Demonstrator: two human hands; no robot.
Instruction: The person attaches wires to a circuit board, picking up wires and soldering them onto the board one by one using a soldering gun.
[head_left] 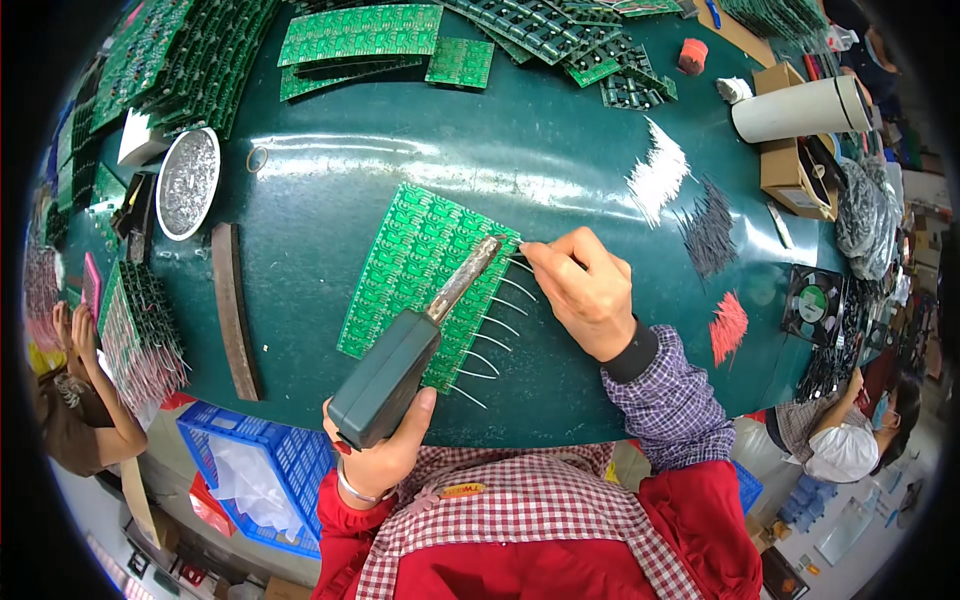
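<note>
The left hand [385, 450] is gripping a soldering iron [400, 365], its tip over the green board [410, 260] near the counter's [330, 180] front edge. The right hand's [585, 290] fingers are pinching a wire [521, 264] at the board's edge.

A soldering iron [415, 345] is gripped in the left hand [385, 450], its tip laid on the right edge of a green circuit panel [425, 270] on the dark green bench [330, 190]. A thin white wire [522, 262] is pinched at that edge by the right hand [585, 290], and further white wires are seen protruding along the same edge.
</note>
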